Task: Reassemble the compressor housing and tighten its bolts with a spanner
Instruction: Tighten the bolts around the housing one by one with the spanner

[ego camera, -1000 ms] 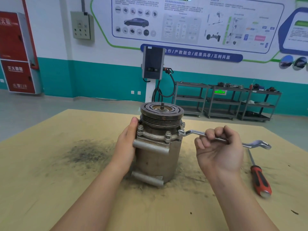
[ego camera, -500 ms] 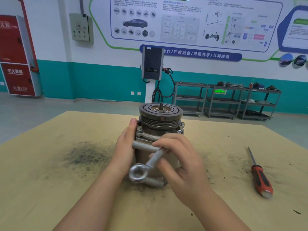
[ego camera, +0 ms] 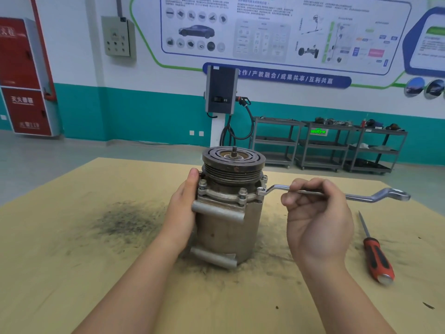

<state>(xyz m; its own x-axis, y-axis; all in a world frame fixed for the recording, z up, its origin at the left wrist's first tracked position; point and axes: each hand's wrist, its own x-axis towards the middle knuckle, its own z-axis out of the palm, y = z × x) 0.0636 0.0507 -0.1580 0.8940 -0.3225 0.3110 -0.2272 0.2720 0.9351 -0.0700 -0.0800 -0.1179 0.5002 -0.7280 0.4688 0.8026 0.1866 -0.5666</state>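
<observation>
Spanner swung back rightward — screwdriver lies beside it.

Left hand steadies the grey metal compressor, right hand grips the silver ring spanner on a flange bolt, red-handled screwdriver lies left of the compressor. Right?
One error: the head view shows the red-handled screwdriver lying right of the grey metal compressor, not left. The left hand steadies it; the right hand grips the silver ring spanner.
</observation>
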